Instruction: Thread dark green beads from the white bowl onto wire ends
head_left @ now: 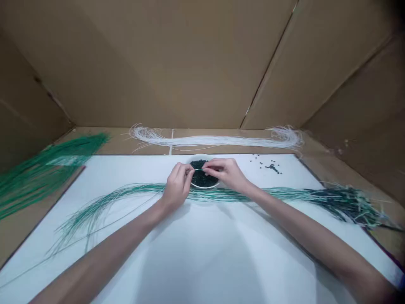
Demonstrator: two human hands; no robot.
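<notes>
The left hand (pixel 177 184) and right hand (pixel 225 172) each pinch a thin strand (pixel 198 169) between thumb and forefinger above a white bowl (pixel 205 185) of dark beads (pixel 200 178); the short span between pinches keeps it steady. Green strands (pixel 126 189) lie just below.

The left hand (pixel 177 185) and right hand (pixel 226 173) pinch a thin pale strand (pixel 198 169) above a round white bowl (pixel 204 186) of dark green beads (pixel 201 178); a long green-and-white fibre bundle (pixel 253 194) lies across the white sheet (pixel 126 171).
</notes>
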